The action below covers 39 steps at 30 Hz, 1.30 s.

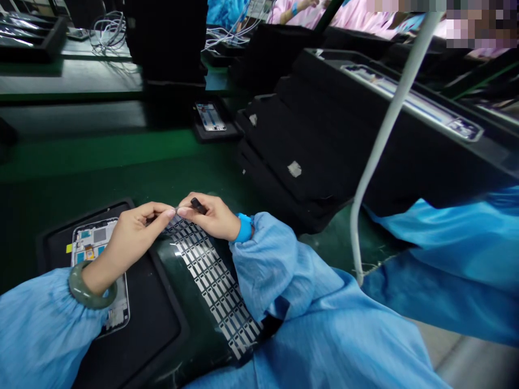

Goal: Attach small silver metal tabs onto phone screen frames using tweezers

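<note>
Right hand (pixel 208 218) is gripping the tweezers (pixel 198 205), tips aimed left, long axis nearly level! They reach the curled left hand (pixel 130 237), over the die-cut sheet (pixel 206 270); whether that hand holds anything, can't tell.

Nothing legible anywhere in view. The phone frame (pixel 91 243) in the near black tray has a small yellow tag (pixel 69 248) at its edge, but any print on it is too small to tell, maybe blank. The sheet of die-cut pads (pixel 211 275) shows no readable marks. The phone (pixel 210 116) in the farther tray and the long panel (pixel 409 100) on the black case both carry printing or graphics, too blurred to read.
</note>
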Tool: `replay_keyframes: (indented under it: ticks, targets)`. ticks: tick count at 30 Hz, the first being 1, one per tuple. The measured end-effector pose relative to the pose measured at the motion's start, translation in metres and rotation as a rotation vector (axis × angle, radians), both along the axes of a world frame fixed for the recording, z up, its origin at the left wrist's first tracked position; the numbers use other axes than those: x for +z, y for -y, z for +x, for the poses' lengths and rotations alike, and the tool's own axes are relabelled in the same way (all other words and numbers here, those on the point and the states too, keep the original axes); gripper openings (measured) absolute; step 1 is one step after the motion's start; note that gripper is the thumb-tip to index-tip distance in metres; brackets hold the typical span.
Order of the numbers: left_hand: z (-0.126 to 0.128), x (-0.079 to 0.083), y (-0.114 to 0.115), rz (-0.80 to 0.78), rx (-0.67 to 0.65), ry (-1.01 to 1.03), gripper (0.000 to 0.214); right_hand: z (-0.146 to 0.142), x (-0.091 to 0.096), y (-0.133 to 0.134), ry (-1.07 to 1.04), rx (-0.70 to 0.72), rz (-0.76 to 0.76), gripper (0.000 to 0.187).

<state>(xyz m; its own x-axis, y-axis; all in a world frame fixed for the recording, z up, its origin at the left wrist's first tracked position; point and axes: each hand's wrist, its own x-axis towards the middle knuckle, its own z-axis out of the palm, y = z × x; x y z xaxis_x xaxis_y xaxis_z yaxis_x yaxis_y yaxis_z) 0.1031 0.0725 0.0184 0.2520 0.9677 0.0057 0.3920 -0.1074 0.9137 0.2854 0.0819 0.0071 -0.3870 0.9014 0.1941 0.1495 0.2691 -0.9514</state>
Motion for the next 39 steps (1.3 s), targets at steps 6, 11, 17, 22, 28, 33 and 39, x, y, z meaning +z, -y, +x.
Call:
replay_keyframes:
  ticks: [6,11,17,22,28,33,39]
  targets:
    - [-0.004,-0.003,-0.001,0.079,-0.155,-0.069,0.038,0.011,0.003,-0.005,0.094,0.005,0.044,0.023]
    - [0.000,-0.008,-0.005,0.332,-0.104,-0.333,0.035,0.029,0.010,-0.019,-0.181,-0.257,-0.027,0.029]
    - [0.002,-0.016,-0.011,0.526,-0.182,-0.649,0.061,0.027,0.010,-0.032,-0.425,-0.409,-0.350,0.047]
    - [-0.008,-0.019,-0.015,0.506,-0.284,-0.795,0.048,0.007,0.000,-0.034,-0.370,-0.386,-0.369,0.034]
    - [-0.006,-0.019,-0.019,0.480,-0.375,-0.864,0.040,0.000,-0.022,-0.047,-0.042,-0.411,-0.242,0.026]
    - [-0.004,-0.017,-0.017,0.468,-0.352,-0.855,0.040,0.000,-0.030,-0.054,-0.014,-0.381,-0.263,0.024]
    - [-0.003,-0.016,-0.016,0.465,-0.355,-0.868,0.039,0.000,-0.030,-0.054,-0.028,-0.372,-0.289,0.023]
